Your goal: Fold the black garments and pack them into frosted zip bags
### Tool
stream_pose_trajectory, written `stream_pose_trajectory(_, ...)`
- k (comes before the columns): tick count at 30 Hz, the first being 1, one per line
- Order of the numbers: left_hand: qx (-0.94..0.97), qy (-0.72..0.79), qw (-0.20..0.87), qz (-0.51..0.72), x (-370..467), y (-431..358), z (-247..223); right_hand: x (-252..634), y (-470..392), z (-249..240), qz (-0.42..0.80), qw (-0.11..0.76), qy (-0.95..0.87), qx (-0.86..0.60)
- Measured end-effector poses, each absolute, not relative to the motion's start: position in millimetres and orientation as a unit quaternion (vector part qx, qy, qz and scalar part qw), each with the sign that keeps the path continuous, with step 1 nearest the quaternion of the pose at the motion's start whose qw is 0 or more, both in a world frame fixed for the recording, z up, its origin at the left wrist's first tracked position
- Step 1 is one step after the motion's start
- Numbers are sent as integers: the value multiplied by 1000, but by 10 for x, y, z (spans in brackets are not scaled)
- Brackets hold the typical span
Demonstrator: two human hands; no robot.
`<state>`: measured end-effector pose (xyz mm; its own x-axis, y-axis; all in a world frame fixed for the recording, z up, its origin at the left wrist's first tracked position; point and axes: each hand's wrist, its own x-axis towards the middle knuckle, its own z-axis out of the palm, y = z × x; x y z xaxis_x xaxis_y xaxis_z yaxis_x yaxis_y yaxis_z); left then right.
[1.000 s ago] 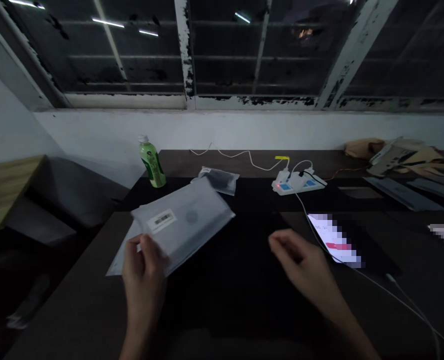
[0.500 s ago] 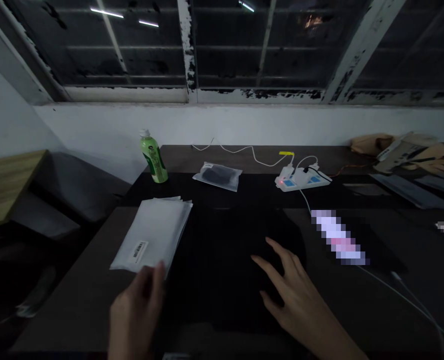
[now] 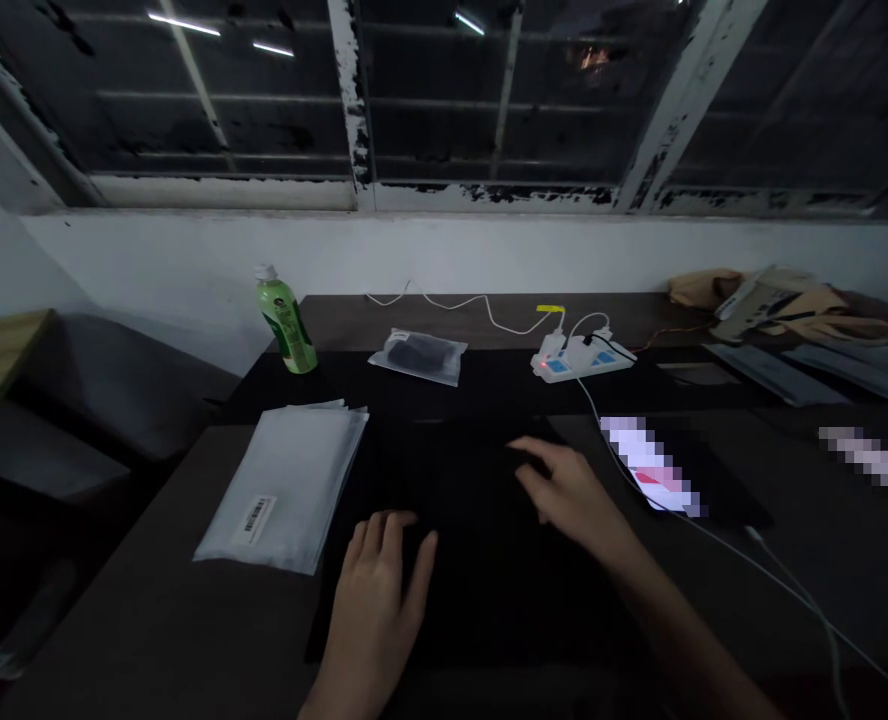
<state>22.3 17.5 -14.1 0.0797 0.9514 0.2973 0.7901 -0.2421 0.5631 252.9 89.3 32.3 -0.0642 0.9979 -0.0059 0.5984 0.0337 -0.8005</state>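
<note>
A flat black item (image 3: 466,560), perhaps cloth, lies across the middle of the table; in this dim light its folds and edges hardly show. My left hand (image 3: 384,575) rests over its near left part, fingers together and thumb held apart, with nothing seen in it. Over the far right part is my right hand (image 3: 568,495), its fingers stretched out to the left and apart. Left of my left hand lies a stack of frosted plastic bags (image 3: 286,480) with a barcode label (image 3: 255,518) on the top one.
Behind the black item lies a clear bag with something dark inside (image 3: 418,357). A green bottle (image 3: 286,320) stands at the back left. A power strip (image 3: 583,358) with plugs, a lit phone (image 3: 650,468) and white cables (image 3: 774,570) are on the right. Brown paper bags (image 3: 774,305) sit farther back.
My left hand has moved right, from beside the bag stack onto the black item. My right hand has shifted a little farther away. The whole view has turned slightly right.
</note>
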Motion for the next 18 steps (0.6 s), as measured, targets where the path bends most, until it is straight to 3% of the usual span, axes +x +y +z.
stream_pose_trajectory(6, 668, 605, 225, 370, 333, 247, -99, 2622, 1311, 461, 503, 336, -564, -563)
stream_pose_trajectory(11, 608, 579, 330, 433, 463, 359, -40, 2503, 1230, 490, 521, 329, -587, -525)
stream_pose_trajectory(18, 525, 584, 380, 489, 246, 351, 278, 2513, 1023, 819, 565, 357, -560, -490)
